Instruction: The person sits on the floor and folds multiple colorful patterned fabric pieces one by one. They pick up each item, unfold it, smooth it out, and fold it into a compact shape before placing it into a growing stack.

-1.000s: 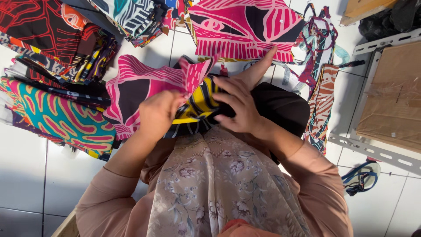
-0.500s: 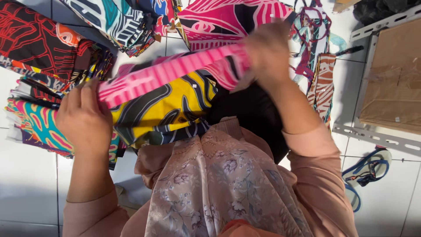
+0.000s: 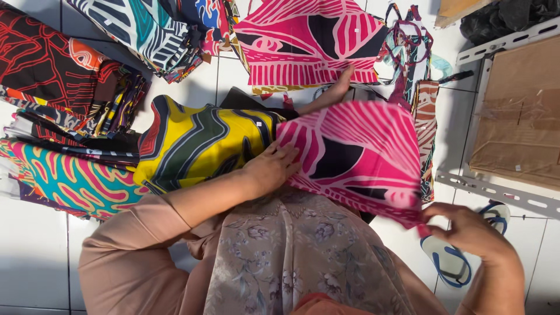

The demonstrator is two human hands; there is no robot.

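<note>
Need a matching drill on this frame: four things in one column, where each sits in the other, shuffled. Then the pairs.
Things:
1. pink striped cloth piece
2. yellow wavy cloth piece
3. blue-strapped sandal
4. cardboard sheet

Places:
A. on the white tiles under the right hand
B. in the metal frame at the right edge
C. stretched between the left hand and the right hand
D. spread on the lap, left of the left hand

Pairs: 1-C, 2-D, 3-A, 4-B
</note>
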